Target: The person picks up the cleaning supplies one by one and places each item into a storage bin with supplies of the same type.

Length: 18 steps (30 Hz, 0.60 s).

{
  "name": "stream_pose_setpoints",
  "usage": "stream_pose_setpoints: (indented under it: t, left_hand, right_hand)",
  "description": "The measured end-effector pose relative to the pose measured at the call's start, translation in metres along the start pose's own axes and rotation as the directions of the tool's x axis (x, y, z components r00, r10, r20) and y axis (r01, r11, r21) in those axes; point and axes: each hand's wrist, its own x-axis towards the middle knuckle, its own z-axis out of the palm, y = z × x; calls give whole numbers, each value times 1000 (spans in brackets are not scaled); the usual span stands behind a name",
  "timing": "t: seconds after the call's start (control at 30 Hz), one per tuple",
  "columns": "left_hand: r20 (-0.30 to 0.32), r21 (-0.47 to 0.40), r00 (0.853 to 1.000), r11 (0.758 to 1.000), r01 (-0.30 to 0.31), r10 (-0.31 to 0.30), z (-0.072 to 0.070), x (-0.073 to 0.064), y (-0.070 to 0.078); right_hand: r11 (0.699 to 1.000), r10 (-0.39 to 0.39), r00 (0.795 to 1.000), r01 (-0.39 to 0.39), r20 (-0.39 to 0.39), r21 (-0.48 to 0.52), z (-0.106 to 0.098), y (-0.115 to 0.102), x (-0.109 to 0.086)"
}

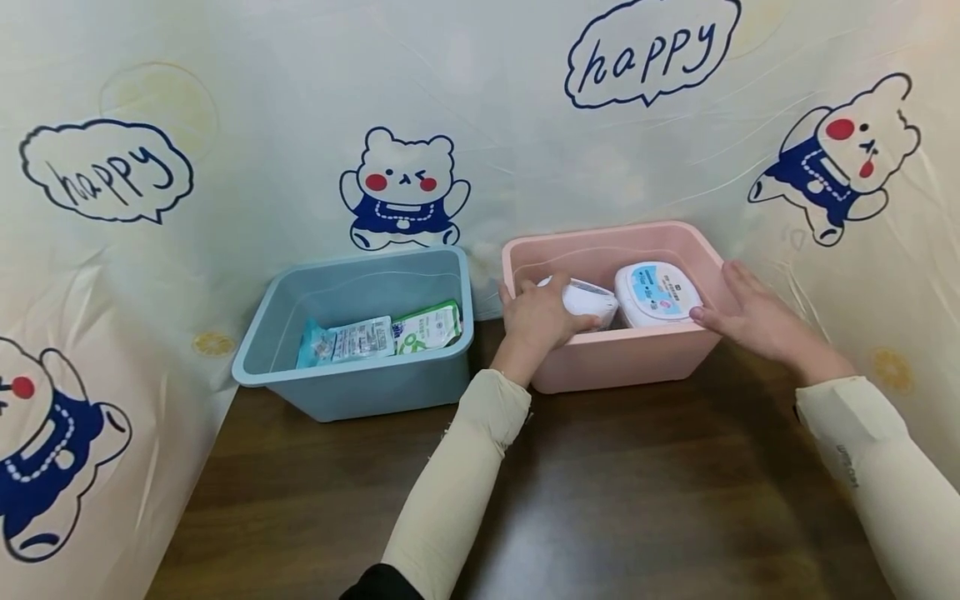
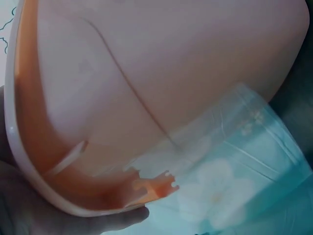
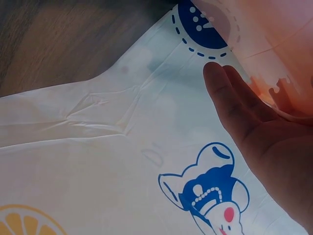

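Note:
My left hand (image 1: 542,321) reaches over the front left of a pink plastic bin (image 1: 622,358). Its fingers and thumb grip a white box-like container (image 1: 592,300), tilted inside the bin and partly covered by the hand. Beside that container sits a white lidded tub (image 1: 660,292) with a blue printed label. My right hand (image 1: 757,312) rests along the bin's right side, fingers straight and thumb at the front right rim. In the right wrist view the straight fingers (image 3: 234,100) lie beside the pink wall. The left wrist view shows the bin's outer wall (image 2: 161,63) and rim.
Left of the pink bin stands a blue bin (image 1: 367,387) holding a blue-and-white packet (image 1: 360,340) and a green-and-white packet (image 1: 427,327). Both bins stand on a dark wooden table (image 1: 600,500). A printed sheet (image 1: 480,108) with cartoon bears hangs behind.

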Motion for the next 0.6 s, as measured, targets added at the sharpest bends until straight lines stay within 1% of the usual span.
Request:
stream_pose_setpoints:
  t: [0.1, 0.17, 0.37, 0.4, 0.5, 0.6]
  left_hand:
    - [48, -32, 999, 999, -9, 10, -3, 0, -3]
    - [76, -45, 997, 999, -24, 27, -6, -1, -6]
    - [136, -41, 985, 994, -104, 108, -15, -3, -15]
    - [153, -32, 980, 992, -120, 123, -15, -3, -16]
    - [225, -10, 962, 987, -160, 158, -15, -6, -18]
    - [276, 8, 943, 981, -195, 185, -13, -7, -18]
  right_hand:
    - [1000, -7, 1000, 7, 0, 2, 0, 1, 1]
    - [1000, -13, 1000, 13, -5, 2, 1, 3, 2]
    - [1000, -25, 1000, 25, -13, -6, 2, 3, 4]
    - [1000, -26, 1000, 26, -13, -5, 2, 2, 4]
    - [1000, -30, 999, 30, -15, 0, 2, 2, 4]
    - [999, -34, 999, 34, -22, 6, 1, 2, 4]
